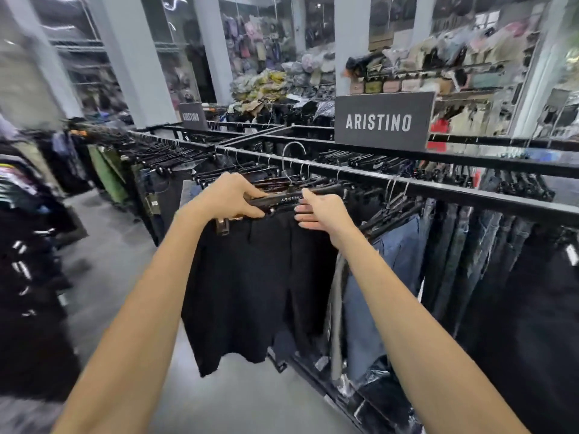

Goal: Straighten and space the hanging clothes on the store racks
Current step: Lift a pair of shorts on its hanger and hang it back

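The left hand (pixel 232 195) grips the left end of a black hanger (pixel 277 200), fingers curled over the top of the bar; the right hand (pixel 324 214) holds the other end, thumb along the top and fingers curled under at the waistband, so that end of the bar is hidden behind it. Black shorts (pixel 250 283) hang clipped from this hanger in front of the rack, beside the left end of the rail (pixel 454 192); the left clip is partly covered by the left hand. The wire hook (pixel 294 151) stands above the rail; whether it touches the rail cannot be told. To the right, jeans (pixel 394 261) and darker trousers hang crowded on the same rail, their hems cut off by the lower edge or lost in shadow. A dark sign (pixel 383 122) reading ARISTINO stands on the rack behind; the shelves beyond it are too blurred to name; the clothes at the far left are smeared as well.
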